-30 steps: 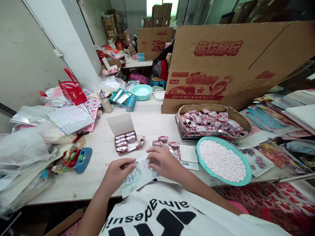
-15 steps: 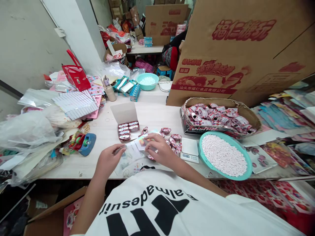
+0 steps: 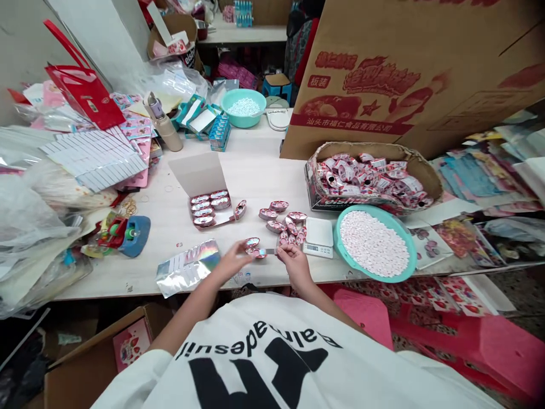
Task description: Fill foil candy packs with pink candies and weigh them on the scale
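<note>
Near the table's front edge, my left hand (image 3: 233, 263) has its fingers closed at the end of a small red-and-silver oval pack (image 3: 257, 253). A second oval pack (image 3: 252, 242) is just behind it. My right hand (image 3: 294, 266) pinches the end of a short, shiny sticker strip (image 3: 269, 251), which stretches across to the pack at my left fingers. Left of my left hand lies a silvery holographic sticker sheet (image 3: 189, 266). Behind the hands, an open-lidded box (image 3: 199, 170) contains several oval packs, and one loose pack (image 3: 240, 209) leans beside it.
Several loose oval packs (image 3: 276, 226) lie beside a white scale (image 3: 319, 237). Right of it are a teal basin (image 3: 411, 267) of small white pieces and a carton (image 3: 313, 190) of wrapped packs. A blue tape dispenser (image 3: 137, 236) sits left; a large cardboard sheet (image 3: 361, 102) stands behind.
The sheet that was between my hands now lies on the table at left. My right hand has drawn the strip rightward, and my left hand has moved to the oval pack. The view tilts lower.
</note>
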{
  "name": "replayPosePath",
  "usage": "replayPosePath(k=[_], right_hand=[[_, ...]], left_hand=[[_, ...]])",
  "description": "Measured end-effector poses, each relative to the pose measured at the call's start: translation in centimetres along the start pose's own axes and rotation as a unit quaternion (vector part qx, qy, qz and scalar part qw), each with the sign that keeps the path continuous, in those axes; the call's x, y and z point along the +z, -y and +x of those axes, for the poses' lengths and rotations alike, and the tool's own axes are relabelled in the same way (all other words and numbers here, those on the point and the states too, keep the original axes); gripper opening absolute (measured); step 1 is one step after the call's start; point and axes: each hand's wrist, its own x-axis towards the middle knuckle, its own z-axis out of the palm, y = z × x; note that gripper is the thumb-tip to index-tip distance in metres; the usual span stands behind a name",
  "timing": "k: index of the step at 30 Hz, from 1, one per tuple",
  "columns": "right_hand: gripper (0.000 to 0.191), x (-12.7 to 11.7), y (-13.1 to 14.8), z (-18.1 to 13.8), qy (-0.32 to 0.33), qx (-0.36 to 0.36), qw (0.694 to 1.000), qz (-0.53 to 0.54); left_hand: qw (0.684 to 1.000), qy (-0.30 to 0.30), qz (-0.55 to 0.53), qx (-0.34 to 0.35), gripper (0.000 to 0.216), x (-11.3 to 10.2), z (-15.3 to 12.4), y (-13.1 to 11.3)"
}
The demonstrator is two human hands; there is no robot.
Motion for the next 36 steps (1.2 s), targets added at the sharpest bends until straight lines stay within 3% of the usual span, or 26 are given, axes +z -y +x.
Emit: replayPosePath(k=[3,6,9,14,27,31,36], right_hand=[[0.041,0.1,-1.1,0.1,-0.013,0.023,1.0,0.017],[0.039,-0.2,-1.8,0.3,-0.023,0.04,0.999,0.021],[0.038,-0.4,-2.5,0.4,-0.031,0.055,0.998,0.021],[0.038,0.3,-3.6,-0.2,-0.034,0.072,0.997,0.023],[0.04,1.5,-3.8,-0.4,-0.001,0.087,0.996,0.031],[0.039,1.6,-4.3,-0.3,-0.003,0.082,0.996,0.02],[0.039,2.3,-6.6,0.4,-0.039,0.071,0.997,-0.012]], left_hand=[[0.993,0.083,-0.073,-0.044,0.044,4.3,0.8,1.2],[0.987,0.071,-0.12,-0.08,0.046,5.5,1.3,2.4],[0.981,0.054,-0.149,-0.113,0.049,5.1,1.7,2.9],[0.964,0.078,-0.208,-0.144,0.059,4.4,1.8,3.1],[0.949,0.127,-0.226,-0.177,0.054,4.2,1.8,5.5],[0.967,0.088,-0.18,-0.154,0.049,3.9,1.9,5.6],[0.995,0.008,-0.04,-0.09,0.037,3.2,2.9,5.7]])
